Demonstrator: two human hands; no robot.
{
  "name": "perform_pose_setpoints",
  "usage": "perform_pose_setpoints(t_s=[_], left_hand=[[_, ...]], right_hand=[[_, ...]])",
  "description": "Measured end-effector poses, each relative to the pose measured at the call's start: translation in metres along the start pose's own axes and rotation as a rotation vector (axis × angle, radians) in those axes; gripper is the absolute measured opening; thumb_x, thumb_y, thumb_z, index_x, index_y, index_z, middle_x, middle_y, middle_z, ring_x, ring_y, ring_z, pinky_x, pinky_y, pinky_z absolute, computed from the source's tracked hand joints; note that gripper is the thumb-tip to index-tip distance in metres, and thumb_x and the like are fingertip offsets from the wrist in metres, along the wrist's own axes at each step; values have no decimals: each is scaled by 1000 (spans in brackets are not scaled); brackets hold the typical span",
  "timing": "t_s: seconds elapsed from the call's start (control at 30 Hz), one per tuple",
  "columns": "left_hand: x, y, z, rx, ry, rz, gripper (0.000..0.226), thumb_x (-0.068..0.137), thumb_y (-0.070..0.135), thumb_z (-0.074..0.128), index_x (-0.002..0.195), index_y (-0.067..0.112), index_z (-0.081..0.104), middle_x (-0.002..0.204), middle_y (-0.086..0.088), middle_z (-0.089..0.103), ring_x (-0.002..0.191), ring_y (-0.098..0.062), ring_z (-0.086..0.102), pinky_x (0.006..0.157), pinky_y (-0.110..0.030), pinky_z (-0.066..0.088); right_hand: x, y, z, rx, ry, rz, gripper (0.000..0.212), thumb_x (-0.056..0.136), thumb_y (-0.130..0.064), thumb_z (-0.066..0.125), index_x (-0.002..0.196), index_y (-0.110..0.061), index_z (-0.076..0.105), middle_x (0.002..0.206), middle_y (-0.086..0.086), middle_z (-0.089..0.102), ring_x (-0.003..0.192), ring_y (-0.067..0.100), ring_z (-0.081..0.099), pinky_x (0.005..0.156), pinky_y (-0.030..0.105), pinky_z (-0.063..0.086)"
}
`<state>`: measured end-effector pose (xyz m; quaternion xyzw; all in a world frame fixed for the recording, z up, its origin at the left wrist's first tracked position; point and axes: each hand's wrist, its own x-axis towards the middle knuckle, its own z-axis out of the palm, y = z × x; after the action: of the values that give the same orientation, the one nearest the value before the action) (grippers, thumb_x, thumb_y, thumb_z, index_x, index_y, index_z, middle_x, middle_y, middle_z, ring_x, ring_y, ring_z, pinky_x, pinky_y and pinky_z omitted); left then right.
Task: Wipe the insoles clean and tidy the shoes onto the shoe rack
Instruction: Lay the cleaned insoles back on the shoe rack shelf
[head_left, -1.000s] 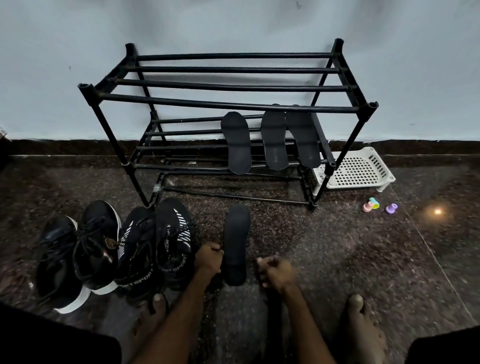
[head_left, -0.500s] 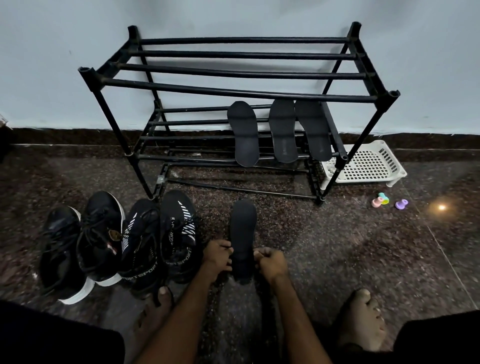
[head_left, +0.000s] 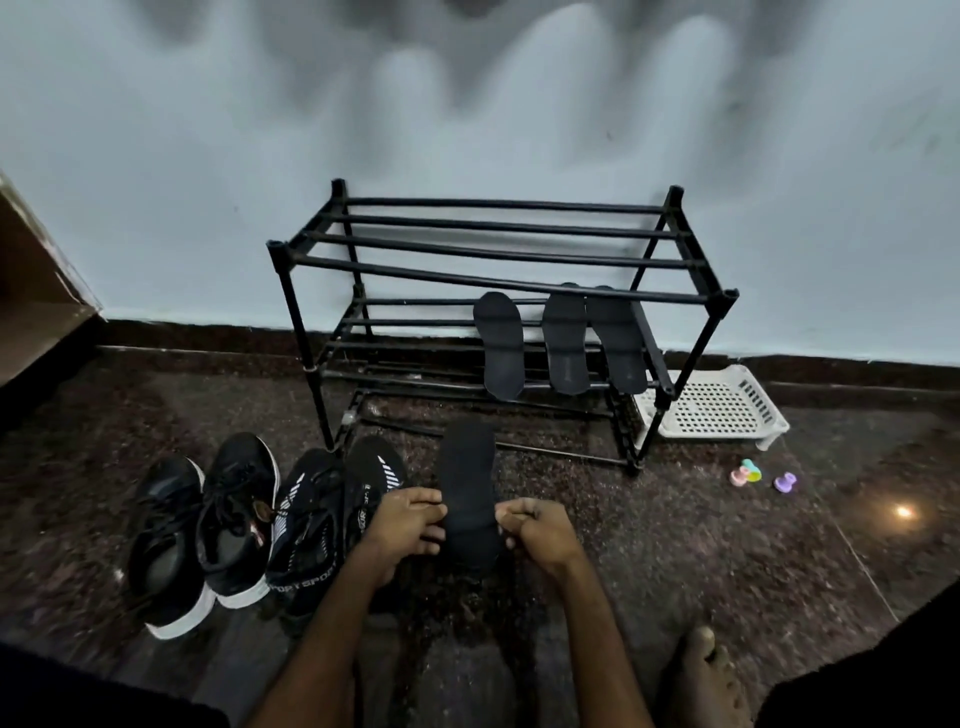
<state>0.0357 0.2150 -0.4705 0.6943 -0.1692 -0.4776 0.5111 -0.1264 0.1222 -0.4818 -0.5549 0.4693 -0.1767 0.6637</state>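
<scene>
Fingers of the left hand (head_left: 410, 525) and right hand (head_left: 535, 530) pinch the side edges of a black insole (head_left: 467, 483) in front of the shoe rack (head_left: 498, 260). Three more insoles (head_left: 565, 343) lie across its middle shelf at the right end. Four black shoes (head_left: 234, 519) stand on the floor beside the left hand, and a white perforated tray (head_left: 727, 410) sits by the rack's right leg.

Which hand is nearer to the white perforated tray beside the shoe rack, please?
Right. The right hand grips the insole on the side toward the white tray; the left hand grips its far edge, beside the striped shoe.

Open floor (head_left: 597, 499) between insole (head_left: 467, 483) and shoe rack (head_left: 498, 283); shoes (head_left: 306, 525) just beside the left hand (head_left: 410, 519).
</scene>
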Motion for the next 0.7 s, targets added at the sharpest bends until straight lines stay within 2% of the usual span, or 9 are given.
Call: perform_pose_setpoints(t_s=[0.07,0.2,0.37,0.57,0.7], left_hand=[[-10,15,-9,-27,24,52,8,94,1,60,100,5,61,69,-5,63,44,-8,55,41,-23,50],[-22,51,-28,-73,68,164,8,94,0,60,99,6,63,67,-3,63,46,-7,55,42,-23,51],[-1,99,-43,-34,90,256,10,94,1,60,99,9,63,72,-6,63,47,-7,56,42,-22,51],[68,135,-44,14,106,253,10,94,2,59,101,8,63,73,-7,64,43,-6,54,37,-20,45],[117,144,-40,156,111,216,14,96,5,58,109,8,63,78,-5,65,42,-4,55,36,-18,42]], right_hand=[[-9,-20,5,8,-34,-42,21,96,0,55,82,-10,66,58,-2,60,41,1,46,41,15,36],[-20,-47,13,24,-64,-103,14,97,-5,56,89,-8,67,64,-2,62,45,3,47,44,17,37],[-13,-62,10,12,-43,-123,12,98,-9,56,93,-8,67,69,-1,65,48,4,50,46,17,39],[28,-75,-3,-10,44,-121,15,98,-10,55,97,-2,68,71,1,67,50,5,50,47,18,39],[68,-88,-10,23,103,-105,21,100,-19,55,92,-3,66,73,3,68,52,10,53,48,21,41]])
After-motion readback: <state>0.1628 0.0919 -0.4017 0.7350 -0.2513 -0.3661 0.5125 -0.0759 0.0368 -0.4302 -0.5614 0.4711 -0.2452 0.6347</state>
